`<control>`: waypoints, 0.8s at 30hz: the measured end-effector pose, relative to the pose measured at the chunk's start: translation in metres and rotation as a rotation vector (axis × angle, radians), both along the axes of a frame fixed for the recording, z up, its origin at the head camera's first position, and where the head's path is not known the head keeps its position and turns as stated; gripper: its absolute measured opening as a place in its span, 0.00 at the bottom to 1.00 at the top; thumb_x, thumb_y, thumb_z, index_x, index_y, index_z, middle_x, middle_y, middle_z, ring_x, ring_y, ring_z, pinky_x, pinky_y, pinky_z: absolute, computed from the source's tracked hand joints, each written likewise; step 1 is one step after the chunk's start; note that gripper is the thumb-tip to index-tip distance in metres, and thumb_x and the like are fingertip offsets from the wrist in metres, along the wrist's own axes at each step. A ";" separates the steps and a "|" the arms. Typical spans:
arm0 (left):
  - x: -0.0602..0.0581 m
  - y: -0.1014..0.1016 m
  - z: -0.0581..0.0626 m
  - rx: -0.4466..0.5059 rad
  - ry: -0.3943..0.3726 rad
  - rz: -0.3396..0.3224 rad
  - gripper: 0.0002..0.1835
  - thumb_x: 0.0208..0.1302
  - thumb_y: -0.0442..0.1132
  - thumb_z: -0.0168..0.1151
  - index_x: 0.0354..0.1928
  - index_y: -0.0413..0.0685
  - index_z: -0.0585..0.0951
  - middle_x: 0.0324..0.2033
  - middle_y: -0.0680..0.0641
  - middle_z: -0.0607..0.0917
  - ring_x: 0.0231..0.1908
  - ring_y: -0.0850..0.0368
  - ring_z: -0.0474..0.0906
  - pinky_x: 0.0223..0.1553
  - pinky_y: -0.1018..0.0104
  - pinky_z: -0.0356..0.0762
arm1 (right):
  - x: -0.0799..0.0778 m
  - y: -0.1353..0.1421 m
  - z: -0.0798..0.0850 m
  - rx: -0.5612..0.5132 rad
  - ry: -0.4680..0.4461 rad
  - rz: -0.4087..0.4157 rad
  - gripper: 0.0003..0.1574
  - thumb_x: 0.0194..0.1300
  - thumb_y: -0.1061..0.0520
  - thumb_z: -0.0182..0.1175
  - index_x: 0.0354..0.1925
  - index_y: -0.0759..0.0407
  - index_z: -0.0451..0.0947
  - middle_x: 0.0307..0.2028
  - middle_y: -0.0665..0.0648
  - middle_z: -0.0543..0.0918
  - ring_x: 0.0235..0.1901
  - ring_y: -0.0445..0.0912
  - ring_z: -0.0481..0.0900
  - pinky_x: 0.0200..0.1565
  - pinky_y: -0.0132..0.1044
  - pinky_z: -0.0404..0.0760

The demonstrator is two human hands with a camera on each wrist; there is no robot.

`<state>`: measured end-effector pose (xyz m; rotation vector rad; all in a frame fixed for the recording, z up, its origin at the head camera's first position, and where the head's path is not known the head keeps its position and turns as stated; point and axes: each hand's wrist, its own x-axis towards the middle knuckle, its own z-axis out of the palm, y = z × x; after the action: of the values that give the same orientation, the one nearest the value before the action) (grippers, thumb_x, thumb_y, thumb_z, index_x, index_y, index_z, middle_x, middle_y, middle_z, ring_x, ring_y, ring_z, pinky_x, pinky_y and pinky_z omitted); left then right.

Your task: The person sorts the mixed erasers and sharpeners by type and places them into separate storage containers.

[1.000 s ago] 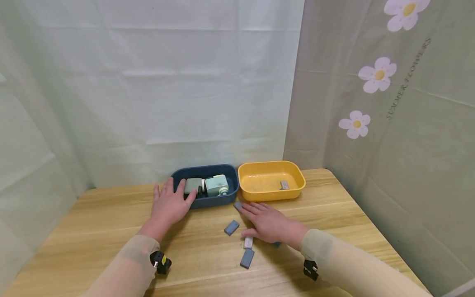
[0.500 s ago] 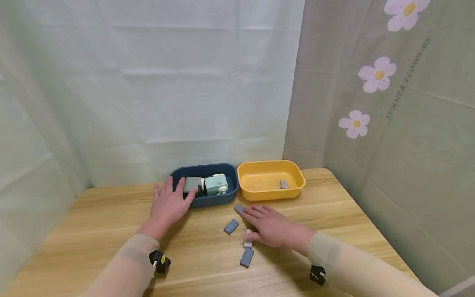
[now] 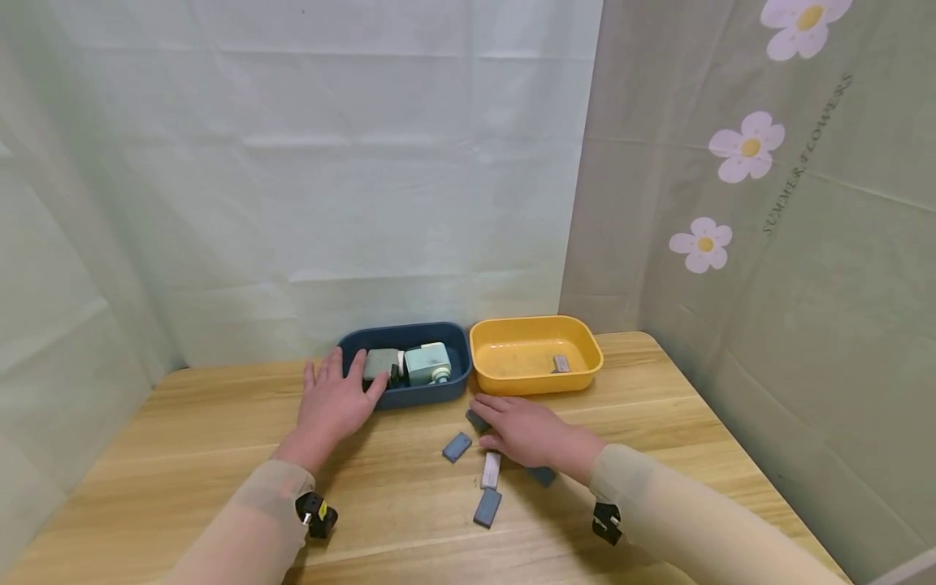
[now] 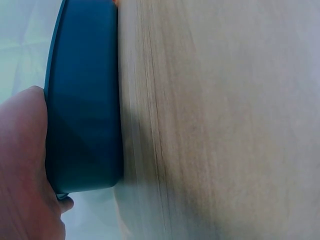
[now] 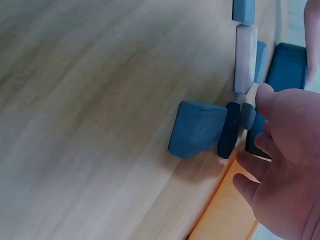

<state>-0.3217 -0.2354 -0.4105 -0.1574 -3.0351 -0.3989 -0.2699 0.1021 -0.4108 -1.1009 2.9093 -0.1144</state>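
My left hand (image 3: pixel 336 406) rests spread over the left end of a dark blue basket (image 3: pixel 420 396), its thumb across the front rim. The left wrist view shows that hand (image 4: pixel 25 160) against the basket's end wall. My right hand (image 3: pixel 526 431) is just in front of a yellow basket (image 3: pixel 534 383), fingers forward, over a dark block (image 3: pixel 478 420). In the right wrist view, thumb and fingers stand apart, with a small blue-grey block (image 5: pixel 247 116) behind the gap. A pale lilac block (image 3: pixel 491 470) and blue-grey blocks (image 3: pixel 487 508) lie close by.
Boxy grey-green and light-blue items (image 3: pixel 427 366) lie in the blue basket. A small pale block (image 3: pixel 561 363) is in the yellow basket. Both baskets stand near the back edge of the wooden table (image 3: pixel 395 520), before a cloth backdrop (image 3: pixel 366 203).
My right hand has shifted slightly forward, uncovering more of the lilac block and a blue block under the wrist. The block at its fingertips moved slightly right. The left hand stays put.
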 end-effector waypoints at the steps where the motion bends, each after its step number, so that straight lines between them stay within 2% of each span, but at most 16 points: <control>1: 0.000 0.000 0.000 0.000 0.000 0.001 0.48 0.85 0.70 0.42 0.88 0.40 0.56 0.84 0.22 0.48 0.82 0.21 0.45 0.80 0.26 0.27 | -0.002 -0.001 -0.001 0.005 -0.007 -0.005 0.41 0.84 0.43 0.63 0.82 0.61 0.69 0.80 0.61 0.72 0.77 0.55 0.74 0.75 0.50 0.74; 12: -0.001 -0.001 -0.001 -0.003 0.017 -0.001 0.47 0.85 0.68 0.43 0.88 0.40 0.57 0.84 0.22 0.49 0.82 0.21 0.47 0.80 0.26 0.29 | -0.009 -0.006 -0.006 0.019 -0.022 -0.044 0.41 0.81 0.41 0.67 0.80 0.59 0.73 0.77 0.59 0.77 0.75 0.53 0.76 0.73 0.48 0.76; 24: -0.001 0.000 -0.001 -0.002 0.009 0.001 0.46 0.85 0.68 0.44 0.88 0.40 0.57 0.84 0.22 0.49 0.82 0.21 0.46 0.80 0.26 0.28 | -0.013 -0.012 -0.011 -0.047 0.048 0.016 0.36 0.78 0.49 0.72 0.76 0.58 0.77 0.70 0.58 0.82 0.68 0.52 0.81 0.67 0.47 0.82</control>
<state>-0.3224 -0.2351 -0.4116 -0.1574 -3.0269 -0.3935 -0.2833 0.0898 -0.4213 -1.1496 2.9535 -0.1587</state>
